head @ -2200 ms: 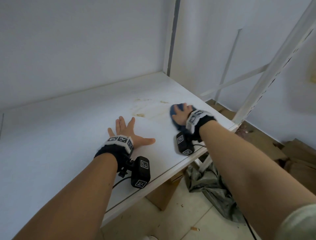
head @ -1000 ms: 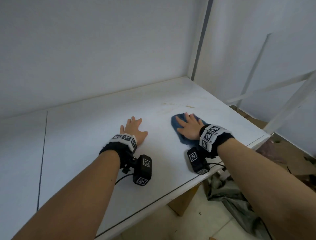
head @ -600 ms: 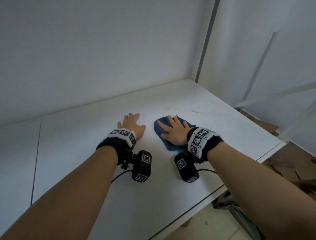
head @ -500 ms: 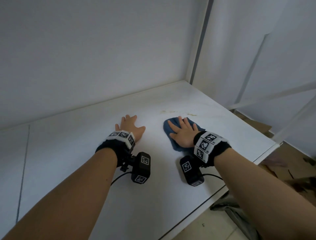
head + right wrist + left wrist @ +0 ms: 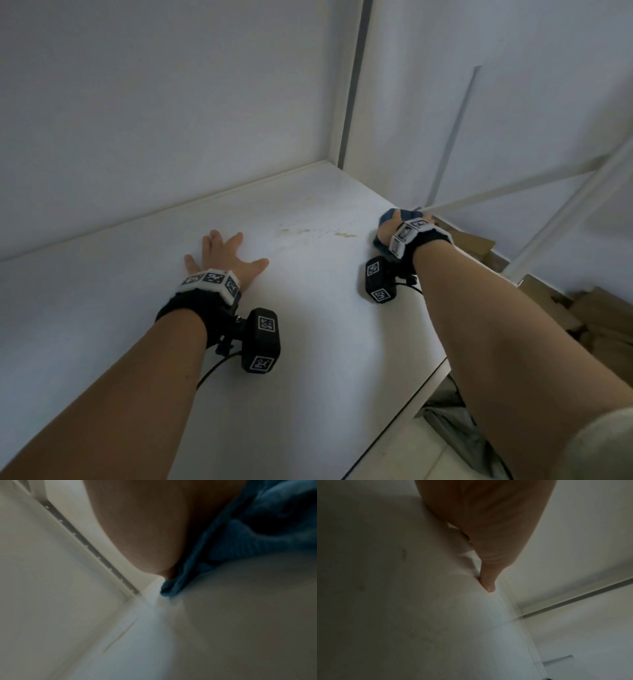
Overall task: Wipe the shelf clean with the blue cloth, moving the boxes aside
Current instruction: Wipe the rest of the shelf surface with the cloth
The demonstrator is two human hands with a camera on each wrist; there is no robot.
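Note:
The white shelf [image 5: 308, 325] carries yellowish smears [image 5: 318, 233] near its back right. My left hand [image 5: 222, 255] lies flat on the shelf with fingers spread and holds nothing; in the left wrist view the left hand [image 5: 488, 580] touches the board. My right hand [image 5: 390, 229] presses the blue cloth [image 5: 409, 214] down at the shelf's right edge, just right of the smears. Its fingers are mostly hidden behind the wristband. In the right wrist view the palm [image 5: 137, 534] sits on the bunched blue cloth [image 5: 240, 536].
A white wall closes the back, with an upright post [image 5: 352, 85] at the back right corner. The shelf's front edge [image 5: 411, 397] runs diagonally at the right. Below it, cardboard [image 5: 582, 315] and a grey sheet [image 5: 455, 421] lie on the floor.
My right hand has slid the cloth from the middle of the shelf out to its right edge, past the smears. The left hand stayed put and spread its fingers wider.

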